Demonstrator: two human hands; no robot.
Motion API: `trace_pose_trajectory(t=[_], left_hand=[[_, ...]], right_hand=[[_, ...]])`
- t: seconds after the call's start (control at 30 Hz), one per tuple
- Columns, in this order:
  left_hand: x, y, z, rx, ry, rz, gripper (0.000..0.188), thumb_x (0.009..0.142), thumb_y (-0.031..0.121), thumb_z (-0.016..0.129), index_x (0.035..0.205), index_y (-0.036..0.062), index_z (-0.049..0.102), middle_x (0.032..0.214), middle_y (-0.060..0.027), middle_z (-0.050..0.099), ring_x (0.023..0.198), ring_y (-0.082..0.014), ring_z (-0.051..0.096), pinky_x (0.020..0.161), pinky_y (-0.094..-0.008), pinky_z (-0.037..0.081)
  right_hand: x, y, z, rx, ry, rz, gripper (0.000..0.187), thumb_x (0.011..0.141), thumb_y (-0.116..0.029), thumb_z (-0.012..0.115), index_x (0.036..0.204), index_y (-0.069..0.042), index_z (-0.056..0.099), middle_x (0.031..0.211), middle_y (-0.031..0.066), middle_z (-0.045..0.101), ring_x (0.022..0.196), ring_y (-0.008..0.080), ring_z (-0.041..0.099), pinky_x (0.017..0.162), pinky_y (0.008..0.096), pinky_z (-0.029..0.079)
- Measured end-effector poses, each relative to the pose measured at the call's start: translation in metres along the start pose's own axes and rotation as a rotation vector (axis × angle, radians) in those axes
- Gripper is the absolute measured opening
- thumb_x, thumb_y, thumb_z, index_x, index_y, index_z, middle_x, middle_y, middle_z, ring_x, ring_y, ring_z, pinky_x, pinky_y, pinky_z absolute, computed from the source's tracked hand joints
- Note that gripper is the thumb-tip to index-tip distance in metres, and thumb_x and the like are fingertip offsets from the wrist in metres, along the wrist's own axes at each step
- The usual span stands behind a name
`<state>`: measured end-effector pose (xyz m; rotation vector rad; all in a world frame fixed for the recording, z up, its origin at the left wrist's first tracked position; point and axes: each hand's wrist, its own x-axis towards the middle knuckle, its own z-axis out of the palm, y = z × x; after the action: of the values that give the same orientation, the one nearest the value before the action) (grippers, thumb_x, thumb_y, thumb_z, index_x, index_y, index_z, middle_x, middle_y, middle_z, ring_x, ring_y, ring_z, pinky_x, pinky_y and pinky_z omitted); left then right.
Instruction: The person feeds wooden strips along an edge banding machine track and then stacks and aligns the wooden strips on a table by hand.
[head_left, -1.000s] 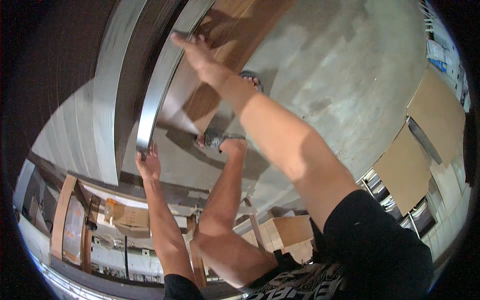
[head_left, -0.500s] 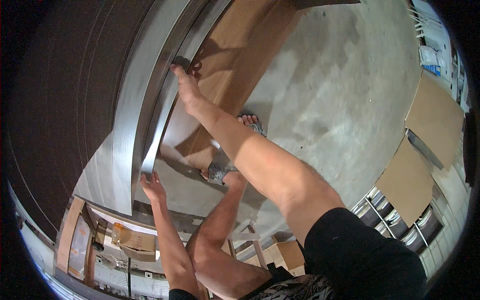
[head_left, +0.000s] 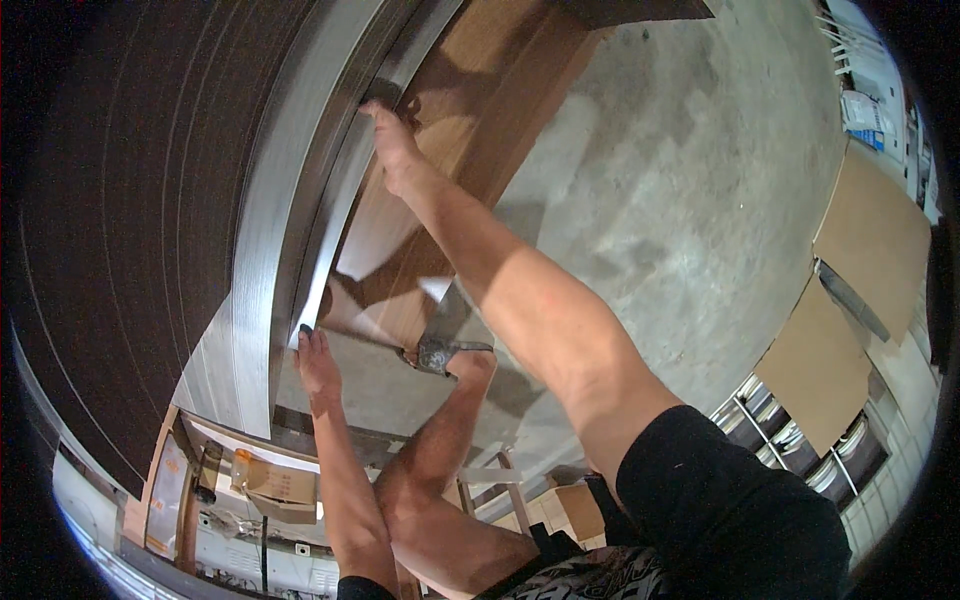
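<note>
Concrete flooring (head_left: 690, 220), grey and blotched, is spread to the right of the grip. Between the two hands a long, narrow silver-grey strip (head_left: 343, 215) is held at a slant. Its near end is pinched between the thumb and fingertips of the left hand (head_left: 320, 372); farther along, its width is spanned by the right hand (head_left: 395, 150), closed on it with the thumb on one edge and the fingers on the other (the undersides of both grips are hidden). Just left of the grip, the strip is flanked by a grey panel (head_left: 268, 220) with fine lengthwise lines, and beyond that a broad dark brown panel (head_left: 140, 220) is seen. Immediately right of the grip, a brown wood-grain board (head_left: 490, 100) is laid lengthwise, crossed by shadows of the arms. Near its closer end a foot in a dark patterned sandal (head_left: 440, 353) is planted, to the right of the left hand. Nearer the body than the left hand, a cardboard box (head_left: 280, 485) and an amber container (head_left: 240, 470) are kept side by side. Well apart from the grip, at far right, flat cardboard sheets (head_left: 870, 215) are propped above a wire rack (head_left: 825, 462).
</note>
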<state>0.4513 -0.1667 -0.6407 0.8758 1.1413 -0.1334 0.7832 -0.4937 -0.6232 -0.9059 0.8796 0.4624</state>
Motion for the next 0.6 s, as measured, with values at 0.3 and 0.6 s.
trace_pose_trajectory(t=[0.3, 0.6], left_hand=[[-0.021, 0.007, 0.058, -0.158, -0.103, -0.069, 0.039, 0.106, 0.030, 0.062, 0.137, 0.0060, 0.057, 0.145, -0.0119, 0.060, 0.138, -0.0331, 0.053, 0.124, -0.0454, 0.037], [-0.011, 0.024, 0.003, -0.099, -0.173, 0.046, 0.030, 0.102, 0.023, 0.064, 0.127, 0.0076, 0.066, 0.136, -0.0082, 0.068, 0.135, -0.0288, 0.057, 0.126, -0.0538, 0.036]], right_hand=[[-0.002, 0.015, -0.018, -0.067, -0.031, 0.024, 0.070, 0.104, -0.057, 0.050, 0.151, -0.005, 0.054, 0.158, 0.0169, 0.051, 0.145, 0.0299, 0.045, 0.123, 0.0468, 0.029], [-0.036, 0.035, 0.031, 0.070, -0.102, 0.092, 0.043, 0.107, -0.046, 0.045, 0.125, -0.015, 0.070, 0.121, 0.0047, 0.074, 0.114, 0.0220, 0.064, 0.105, 0.0406, 0.047]])
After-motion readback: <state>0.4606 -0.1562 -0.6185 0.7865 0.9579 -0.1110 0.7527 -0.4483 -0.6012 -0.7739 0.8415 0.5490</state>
